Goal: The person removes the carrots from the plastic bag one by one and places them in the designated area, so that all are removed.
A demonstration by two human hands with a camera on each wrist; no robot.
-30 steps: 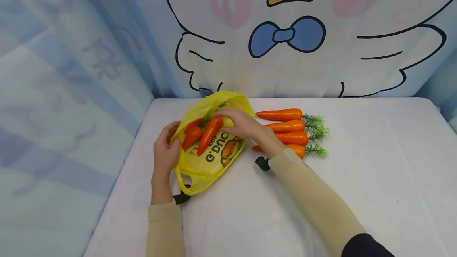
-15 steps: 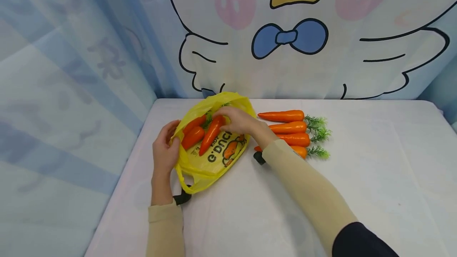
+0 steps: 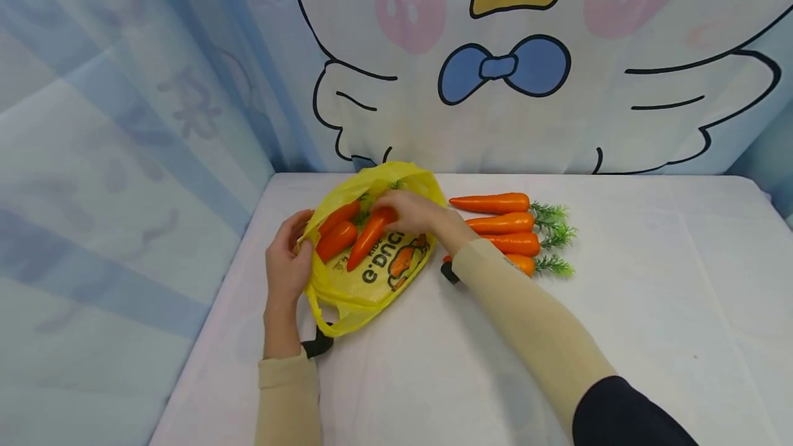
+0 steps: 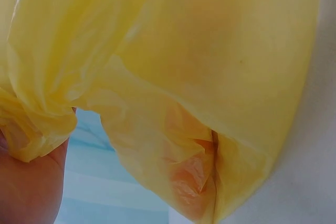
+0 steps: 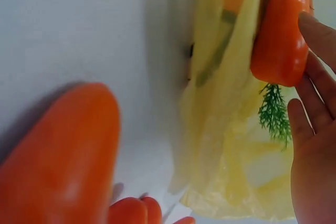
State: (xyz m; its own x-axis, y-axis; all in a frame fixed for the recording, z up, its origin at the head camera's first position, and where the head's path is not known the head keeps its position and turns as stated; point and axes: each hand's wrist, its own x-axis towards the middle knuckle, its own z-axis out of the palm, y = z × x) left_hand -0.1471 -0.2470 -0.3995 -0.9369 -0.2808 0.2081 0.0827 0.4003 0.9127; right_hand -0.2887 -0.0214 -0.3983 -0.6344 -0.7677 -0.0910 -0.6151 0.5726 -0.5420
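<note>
A yellow plastic bag (image 3: 347,294) with printed letters lies on the table, its mouth spread toward me. My left hand (image 3: 288,260) pinches the left edge of its opening; in the left wrist view the yellow film covers most of that hand. Within the opening, my right hand (image 3: 411,210) holds an orange carrot (image 3: 369,241) by its thick end, the tip pointing down and left. The right wrist view has the thumb against this carrot (image 5: 282,40), with the fingers on its other side. Two more carrots (image 3: 336,239) lie in the bag on the left.
Right of the bag, several carrots (image 3: 489,203) with green tops (image 3: 554,267) lie in a row on the white table (image 3: 650,308). The right forearm crosses in front of the lowest one. Behind the table hangs a printed cloth (image 3: 504,129).
The right hand and its carrot have shifted slightly, the carrot's thick end moving a little right and down within the bag. The left hand keeps its hold on the bag edge.
</note>
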